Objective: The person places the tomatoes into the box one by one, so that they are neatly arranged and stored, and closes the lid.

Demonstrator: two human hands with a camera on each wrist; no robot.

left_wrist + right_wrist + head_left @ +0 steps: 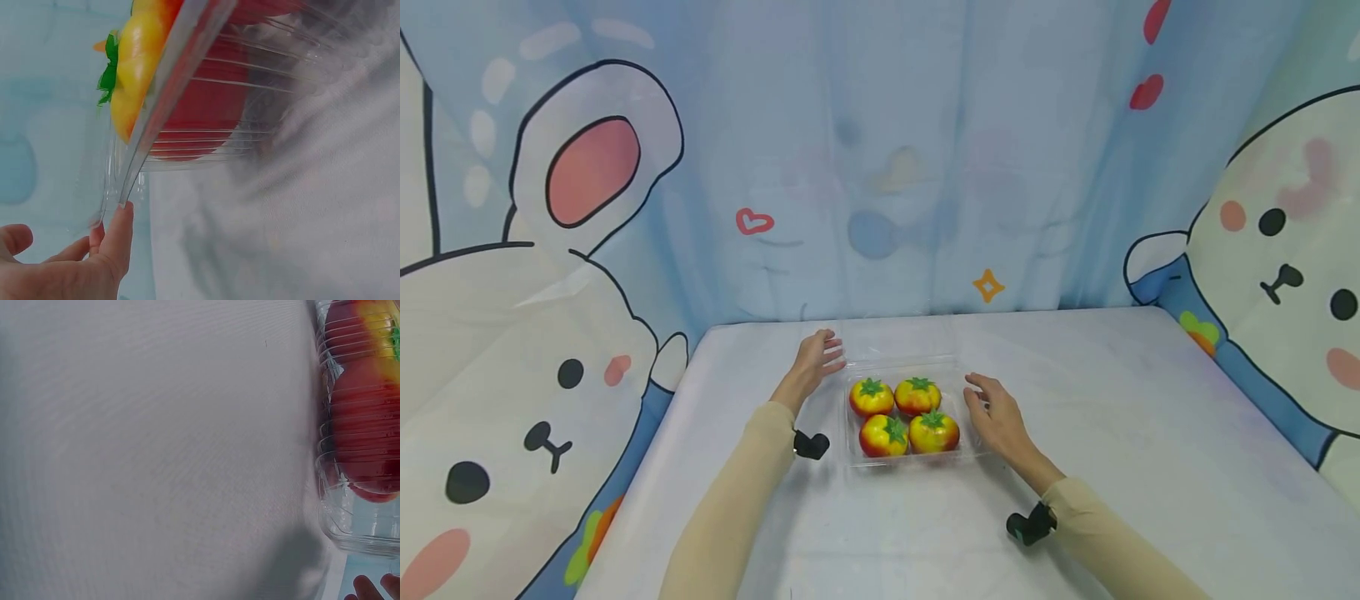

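Note:
A clear plastic box with its lid folded back stands mid-table. In it sit several glossy red-and-yellow tomato-like fruits with green leafy tops. My left hand is at the box's back left corner; in the left wrist view its fingertips touch the clear rim, the thumb apart. My right hand lies beside the box's right side, fingers loosely bent and holding nothing. Only a few fingertips of it show in the right wrist view, near the box's ribbed wall.
A white cloth covers the table. Behind it hangs a blue curtain printed with cartoon animals. Each wrist wears a small black camera, the left one close to the box's left side.

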